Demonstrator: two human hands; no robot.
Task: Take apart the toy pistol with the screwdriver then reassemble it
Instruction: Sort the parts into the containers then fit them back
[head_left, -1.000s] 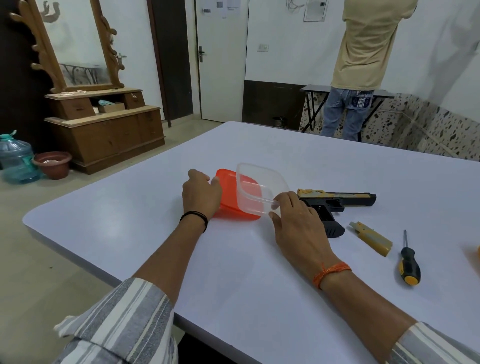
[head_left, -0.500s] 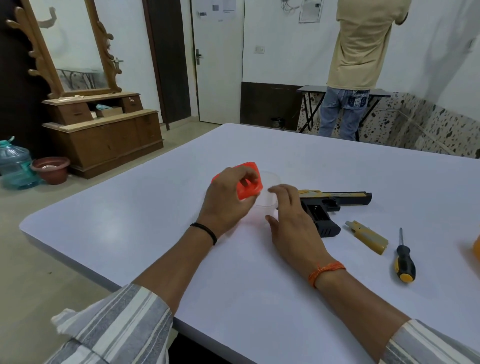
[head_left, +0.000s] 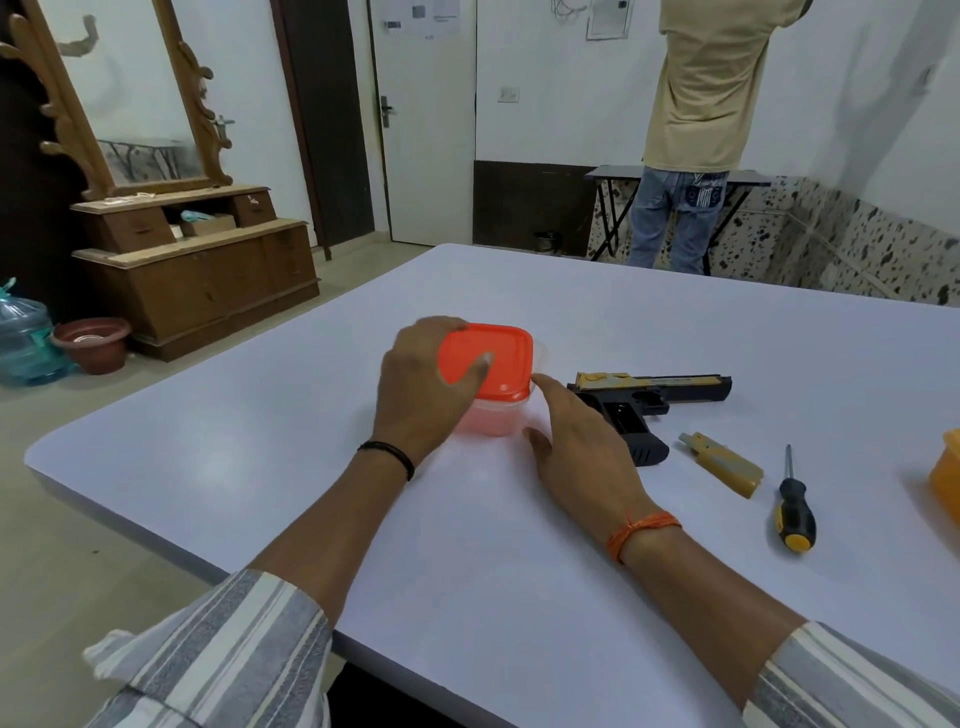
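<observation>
Left hand (head_left: 426, 384) grips the orange lid (head_left: 485, 361) from above, thumb on top, fingers curled over its far-left edge, seating it on the clear container (head_left: 493, 421). Right hand (head_left: 582, 441) is relaxed and holds nothing; its fingertips touch the container's right side just under the lid rim. Toy pistol (head_left: 649, 397) lies flat on the bench (head_left: 519, 545), just right of the right hand, untouched and, judging by that, not yet opened. Tan magazine (head_left: 722, 464) lies near its grip; screwdriver (head_left: 795, 506) lies further right, handle toward the person. To do it well: brace the container with the right hand, press each lid corner evenly, then slide the box clear of the pistol before reaching for the screwdriver.
</observation>
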